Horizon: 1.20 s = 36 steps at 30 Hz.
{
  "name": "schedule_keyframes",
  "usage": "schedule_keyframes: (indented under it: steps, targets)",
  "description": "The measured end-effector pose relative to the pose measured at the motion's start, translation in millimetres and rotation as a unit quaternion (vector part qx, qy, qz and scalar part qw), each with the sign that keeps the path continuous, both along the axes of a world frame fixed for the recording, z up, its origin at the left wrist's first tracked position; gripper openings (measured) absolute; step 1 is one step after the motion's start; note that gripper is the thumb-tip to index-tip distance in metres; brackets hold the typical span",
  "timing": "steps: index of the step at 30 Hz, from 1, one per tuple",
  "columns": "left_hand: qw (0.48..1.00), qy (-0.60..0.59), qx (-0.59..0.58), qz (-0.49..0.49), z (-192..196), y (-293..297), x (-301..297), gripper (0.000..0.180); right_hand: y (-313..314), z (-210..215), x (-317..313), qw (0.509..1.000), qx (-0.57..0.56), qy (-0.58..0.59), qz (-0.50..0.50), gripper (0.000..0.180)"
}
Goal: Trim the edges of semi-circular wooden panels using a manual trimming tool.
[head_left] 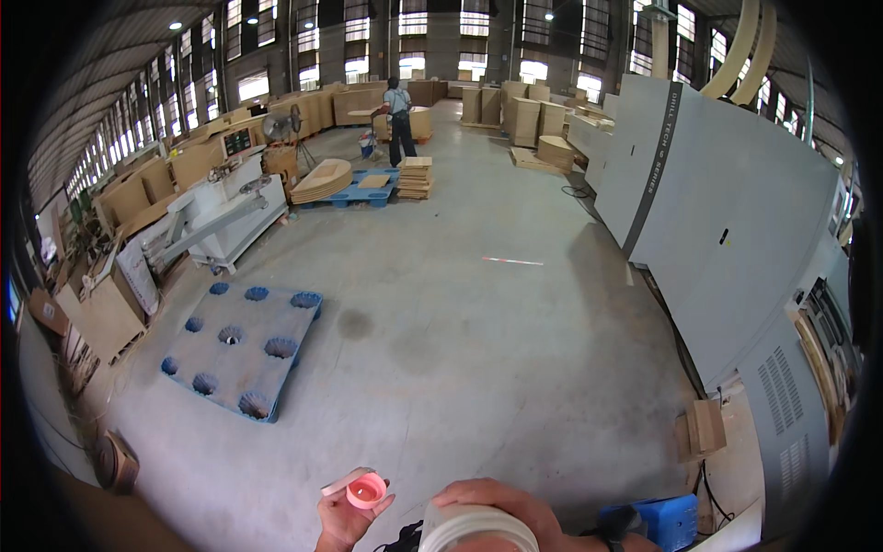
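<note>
Remotely, my left hand (346,523) pinches a pink cap (368,491); my right hand (510,500) curls its fingers round a jar (478,517), seemingly uncapped (recapping, I judge, remains).

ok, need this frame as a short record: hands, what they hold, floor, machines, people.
left_hand: left hand, holding a pink screw cap, hollow side showing
right_hand: right hand, wrapped round a white-rimmed wide-mouth jar, cut off by lower edge
cap_vs_jar: apart, cap to the left
floor_left: blue plastic pallet
floor_lower_right: blue plastic object, kind unclear
machine_right: large grey machine cabinet
background_left: pedestal fan
people: one co-worker, standing in the background
</note>
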<state>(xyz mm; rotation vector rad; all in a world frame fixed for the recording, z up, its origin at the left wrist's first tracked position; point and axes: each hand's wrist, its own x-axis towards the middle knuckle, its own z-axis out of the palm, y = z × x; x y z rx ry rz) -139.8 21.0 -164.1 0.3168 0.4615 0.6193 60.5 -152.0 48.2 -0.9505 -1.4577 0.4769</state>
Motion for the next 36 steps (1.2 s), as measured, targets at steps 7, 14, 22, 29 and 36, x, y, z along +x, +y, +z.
schedule_keyframes:
  steps: [7,14,22,29,36]
  targets:
    - [0.997,0.013,0.067,-0.037,-13.2,-6.7,-5.2,0.079,8.6,26.1,-0.2,0.998,0.046,-0.023,0.031,0.081]
    - [0.992,-0.092,0.01,-0.091,-39.7,3.8,-1.2,0.069,14.0,29.5,3.5,0.99,0.141,-0.022,0.019,0.066]
    - [0.995,0.043,-0.06,-0.066,-14.9,-1.4,11.8,0.048,7.7,49.6,22.6,0.995,0.031,-0.09,0.0,0.054]
    - [0.995,0.06,-0.046,-0.062,-2.9,-8.8,23.5,0.042,18.0,41.5,23.6,0.973,0.155,-0.147,-0.085,0.049]
    - [0.996,0.024,-0.042,-0.077,-18.0,-14.0,27.0,0.049,30.1,58.2,18.5,0.928,0.281,-0.139,-0.203,0.049]
